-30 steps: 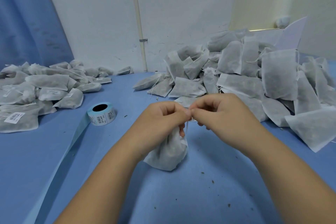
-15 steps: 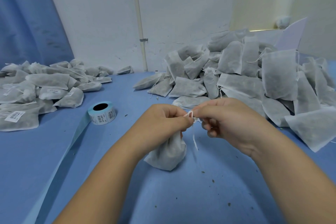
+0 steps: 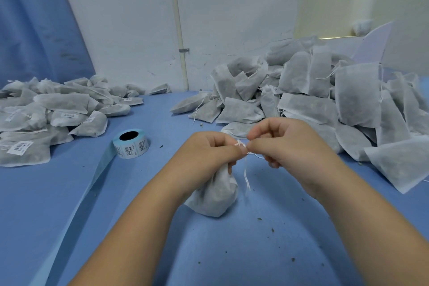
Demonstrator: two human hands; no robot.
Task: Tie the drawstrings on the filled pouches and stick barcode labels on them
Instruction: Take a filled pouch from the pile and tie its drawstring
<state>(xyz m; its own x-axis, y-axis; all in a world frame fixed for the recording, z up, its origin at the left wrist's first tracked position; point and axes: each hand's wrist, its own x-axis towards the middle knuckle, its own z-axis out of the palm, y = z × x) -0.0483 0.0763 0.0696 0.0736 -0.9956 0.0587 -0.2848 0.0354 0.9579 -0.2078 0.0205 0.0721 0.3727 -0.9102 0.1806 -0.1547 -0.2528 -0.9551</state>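
Note:
A filled white pouch point(image 3: 214, 195) stands on the blue table point(image 3: 69, 193) in the middle. My left hand point(image 3: 209, 153) grips its gathered neck and pinches the white drawstring point(image 3: 246, 176) at the top. My right hand point(image 3: 285, 144) pinches the same string just beside it, fingertip to fingertip. A loose end of the string hangs down past the pouch. A roll of barcode labels point(image 3: 131, 144) lies to the left with its blue backing strip point(image 3: 92, 181) trailing toward me.
A big heap of filled pouches point(image 3: 313, 95) fills the right and back. A lower pile of labelled pouches point(image 3: 46, 114) lies at the left. A white wall with a pipe point(image 3: 178, 30) closes the back. Small dark crumbs dot the table.
My hands have drawn slightly apart at the pouch's neck, and the string's loose end hangs free below them now. The pouch stays in place.

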